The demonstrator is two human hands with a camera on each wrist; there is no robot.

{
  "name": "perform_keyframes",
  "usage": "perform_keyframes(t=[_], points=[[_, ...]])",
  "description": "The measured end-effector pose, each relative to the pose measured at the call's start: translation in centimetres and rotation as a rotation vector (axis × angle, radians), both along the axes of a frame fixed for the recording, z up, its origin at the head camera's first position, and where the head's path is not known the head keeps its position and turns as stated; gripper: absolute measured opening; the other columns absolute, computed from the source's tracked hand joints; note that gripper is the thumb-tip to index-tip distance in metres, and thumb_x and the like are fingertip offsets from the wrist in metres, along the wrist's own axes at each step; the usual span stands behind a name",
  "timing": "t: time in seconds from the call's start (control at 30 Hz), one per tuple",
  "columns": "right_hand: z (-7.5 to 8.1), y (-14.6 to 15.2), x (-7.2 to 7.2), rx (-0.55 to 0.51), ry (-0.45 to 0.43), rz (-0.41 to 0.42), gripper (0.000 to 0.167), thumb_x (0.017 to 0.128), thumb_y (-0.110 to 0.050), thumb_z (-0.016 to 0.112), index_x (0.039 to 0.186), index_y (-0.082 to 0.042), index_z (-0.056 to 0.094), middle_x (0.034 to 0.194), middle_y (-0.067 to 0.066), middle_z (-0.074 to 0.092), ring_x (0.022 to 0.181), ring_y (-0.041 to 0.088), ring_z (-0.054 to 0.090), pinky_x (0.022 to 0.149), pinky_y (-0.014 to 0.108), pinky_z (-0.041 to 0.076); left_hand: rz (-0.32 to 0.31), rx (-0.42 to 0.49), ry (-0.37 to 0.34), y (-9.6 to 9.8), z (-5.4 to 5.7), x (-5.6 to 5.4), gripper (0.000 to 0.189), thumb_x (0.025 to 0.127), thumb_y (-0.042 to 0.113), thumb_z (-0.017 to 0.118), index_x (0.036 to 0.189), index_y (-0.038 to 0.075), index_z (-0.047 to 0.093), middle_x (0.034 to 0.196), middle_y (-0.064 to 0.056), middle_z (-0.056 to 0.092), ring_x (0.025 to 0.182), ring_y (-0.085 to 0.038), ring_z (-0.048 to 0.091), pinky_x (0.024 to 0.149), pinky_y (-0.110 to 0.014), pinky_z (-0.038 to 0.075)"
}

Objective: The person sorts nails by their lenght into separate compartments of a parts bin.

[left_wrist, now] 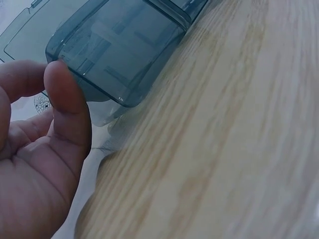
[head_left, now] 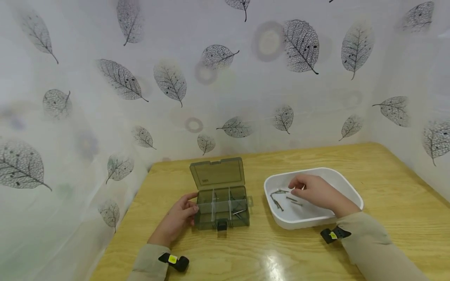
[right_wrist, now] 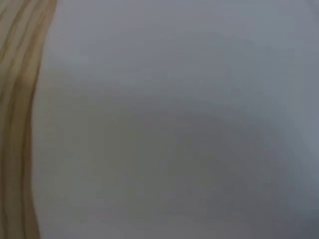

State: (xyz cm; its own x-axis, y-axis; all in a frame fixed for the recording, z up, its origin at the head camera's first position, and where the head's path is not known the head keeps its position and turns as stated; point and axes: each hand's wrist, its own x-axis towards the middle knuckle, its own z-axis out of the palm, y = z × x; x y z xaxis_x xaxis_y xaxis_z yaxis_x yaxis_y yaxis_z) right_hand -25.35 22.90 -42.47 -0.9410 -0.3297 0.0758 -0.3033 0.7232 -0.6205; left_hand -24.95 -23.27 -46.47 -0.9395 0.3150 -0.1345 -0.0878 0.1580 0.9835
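A smoky see-through compartment box (head_left: 222, 212) stands on the table with its lid (head_left: 218, 173) raised at the back. Several thin metal screws or nails (head_left: 239, 212) lie in its right-hand compartments. My left hand (head_left: 179, 216) holds the box's left side, the thumb on its edge; the left wrist view shows the thumb (left_wrist: 67, 94) against a corner. Over the white tray (head_left: 318, 223), my right hand (head_left: 316, 191) has bent fingers close to several screws or nails (head_left: 291, 199) lying there. Whether its fingertips pinch one is not clear. The right wrist view shows only the blurred tray wall (right_wrist: 164, 124).
Both box and tray rest on a wooden table (head_left: 246, 249), the tray to the right of the box. A leaf-patterned sheet (head_left: 239, 93) hangs behind the table and along its sides. A black latch (head_left: 222, 225) sits on the box's front.
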Motion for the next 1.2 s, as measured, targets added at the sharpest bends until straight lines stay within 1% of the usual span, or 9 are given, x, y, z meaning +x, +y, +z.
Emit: perform_keyframes(t=[0.2, 0.37, 0.47, 0.67, 0.83, 1.0, 1.13, 1.2], points=[[-0.6, 0.2, -0.2, 0.076, -0.027, 0.037, 0.006, 0.090, -0.015, 0.073, 0.095, -0.016, 0.071, 0.087, -0.008, 0.065, 0.082, 0.011, 0.058, 0.075, 0.036, 0.048, -0.006, 0.003, 0.001, 0.0, -0.2, 0.0, 0.058, 0.104, 0.009, 0.056, 0.156, 0.004, 0.030, 0.103, -0.010, 0.050, 0.077, -0.018, 0.049, 0.064, -0.030, 0.051], [-1.7, 0.3, -0.2, 0.125, -0.059, 0.040, 0.008, 0.087, -0.013, 0.073, 0.091, -0.019, 0.070, 0.087, -0.009, 0.065, 0.081, 0.011, 0.057, 0.076, 0.037, 0.048, -0.015, -0.006, 0.001, 0.0, -0.6, 0.0, 0.058, 0.104, 0.008, 0.056, 0.155, 0.003, 0.030, 0.102, -0.010, 0.050, 0.077, -0.018, 0.049, 0.064, -0.031, 0.052], [-2.0, 0.2, -0.1, 0.130, -0.064, 0.041, 0.008, 0.087, -0.012, 0.073, 0.090, -0.019, 0.069, 0.087, -0.009, 0.064, 0.081, 0.011, 0.056, 0.075, 0.036, 0.047, -0.010, -0.003, -0.006, 0.0, -0.7, 0.0, 0.058, 0.103, 0.006, 0.056, 0.155, 0.002, 0.030, 0.101, -0.009, 0.050, 0.077, -0.018, 0.049, 0.063, -0.030, 0.052], [-2.0, 0.1, 0.0, 0.128, -0.095, 0.051, 0.011, 0.084, -0.009, 0.071, 0.086, -0.019, 0.068, 0.084, -0.008, 0.063, 0.079, 0.013, 0.054, 0.075, 0.036, 0.045, -0.010, 0.009, -0.004, -0.1, -0.5, -0.1, 0.060, 0.103, 0.007, 0.056, 0.155, 0.002, 0.028, 0.100, -0.009, 0.050, 0.076, -0.018, 0.049, 0.063, -0.031, 0.051], [-2.1, 0.1, -0.2, 0.159, -0.131, 0.056, 0.011, 0.085, -0.012, 0.074, 0.085, -0.021, 0.067, 0.084, -0.009, 0.062, 0.079, 0.014, 0.053, 0.075, 0.037, 0.044, -0.009, 0.009, -0.007, -0.1, -0.3, -0.2, 0.060, 0.103, 0.007, 0.057, 0.156, 0.002, 0.028, 0.101, -0.009, 0.049, 0.076, -0.019, 0.049, 0.063, -0.031, 0.051], [-2.2, 0.1, -0.1, 0.187, -0.120, 0.050, 0.014, 0.085, -0.015, 0.076, 0.081, -0.022, 0.065, 0.080, -0.009, 0.061, 0.077, 0.013, 0.053, 0.074, 0.036, 0.043, -0.016, 0.015, 0.005, 0.0, -0.3, -0.2, 0.061, 0.103, 0.009, 0.058, 0.156, 0.002, 0.028, 0.102, -0.009, 0.049, 0.076, -0.018, 0.049, 0.063, -0.031, 0.052], [-2.0, 0.0, 0.2, 0.200, -0.115, 0.055, 0.016, 0.086, -0.014, 0.075, 0.078, -0.022, 0.064, 0.076, -0.009, 0.059, 0.072, 0.013, 0.052, 0.070, 0.034, 0.043, -0.021, 0.029, 0.008, 0.0, -0.4, -0.1, 0.061, 0.103, 0.010, 0.057, 0.156, 0.002, 0.028, 0.102, -0.008, 0.050, 0.074, -0.017, 0.048, 0.063, -0.030, 0.051], [-2.0, -0.1, 0.3, 0.211, -0.115, 0.066, 0.017, 0.087, -0.013, 0.073, 0.076, -0.022, 0.064, 0.074, -0.009, 0.059, 0.070, 0.012, 0.052, 0.068, 0.033, 0.043, -0.020, 0.032, -0.002, 0.0, -0.6, 0.0, 0.060, 0.104, 0.009, 0.056, 0.156, 0.002, 0.027, 0.101, -0.008, 0.050, 0.073, -0.017, 0.048, 0.063, -0.029, 0.050]])
